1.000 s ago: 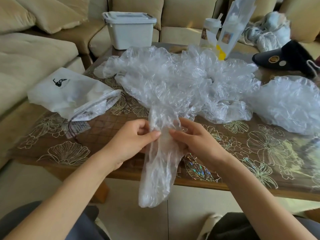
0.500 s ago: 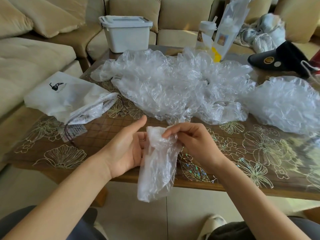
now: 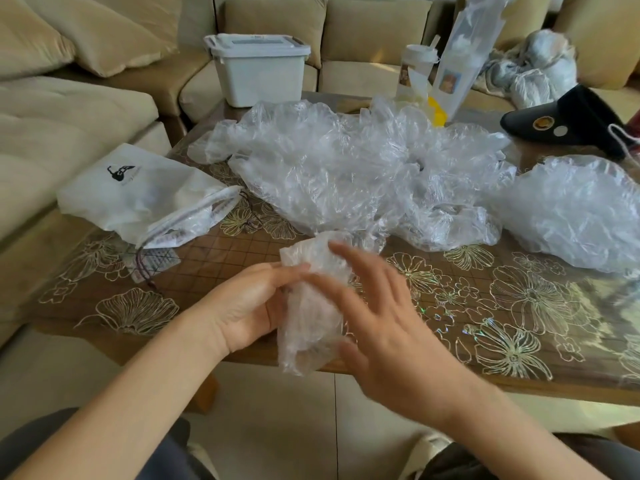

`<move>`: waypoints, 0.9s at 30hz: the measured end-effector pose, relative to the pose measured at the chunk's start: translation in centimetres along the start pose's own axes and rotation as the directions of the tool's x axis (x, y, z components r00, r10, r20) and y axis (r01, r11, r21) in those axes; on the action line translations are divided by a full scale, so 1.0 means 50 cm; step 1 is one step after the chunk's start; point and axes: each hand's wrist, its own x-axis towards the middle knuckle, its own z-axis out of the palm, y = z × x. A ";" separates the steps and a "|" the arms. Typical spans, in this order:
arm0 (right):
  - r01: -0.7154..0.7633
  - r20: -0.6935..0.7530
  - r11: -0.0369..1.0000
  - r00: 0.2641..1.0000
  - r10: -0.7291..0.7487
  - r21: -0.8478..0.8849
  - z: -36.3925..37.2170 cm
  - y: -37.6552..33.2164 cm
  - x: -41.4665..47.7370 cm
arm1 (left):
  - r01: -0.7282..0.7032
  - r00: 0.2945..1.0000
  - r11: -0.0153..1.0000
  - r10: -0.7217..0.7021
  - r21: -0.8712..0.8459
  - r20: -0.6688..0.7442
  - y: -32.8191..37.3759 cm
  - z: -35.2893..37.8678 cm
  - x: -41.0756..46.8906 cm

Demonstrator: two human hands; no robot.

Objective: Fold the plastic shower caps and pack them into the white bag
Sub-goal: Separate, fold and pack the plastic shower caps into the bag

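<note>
A clear plastic shower cap [image 3: 311, 313], folded into a short crumpled bundle, is held over the table's near edge. My left hand [image 3: 247, 306] grips its left side with fingers and thumb. My right hand [image 3: 384, 320] lies over its right side, fingers spread and blurred with motion. A large pile of loose clear shower caps [image 3: 346, 168] covers the middle of the table, with another heap [image 3: 578, 209] at the right. The white drawstring bag [image 3: 138, 195] lies at the table's left edge, its mouth open towards the pile.
The wooden table [image 3: 485, 306] has a clear flower-patterned cover. At the back stand a white lidded box [image 3: 259, 74], a white cup [image 3: 415, 71] and a tall clear packet [image 3: 464, 57]. A black visor [image 3: 571, 123] lies far right. Beige sofas surround the table.
The long hanging shower cap has been folded up into a shorter bundle. My right hand has let go of its top and now spreads over its side; my left hand keeps hold.
</note>
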 end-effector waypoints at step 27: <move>-0.400 0.117 0.728 0.905 0.409 0.556 0.004 0.005 0.018 | -0.167 0.980 0.943 0.127 0.287 0.154 -0.021 0.028 -0.006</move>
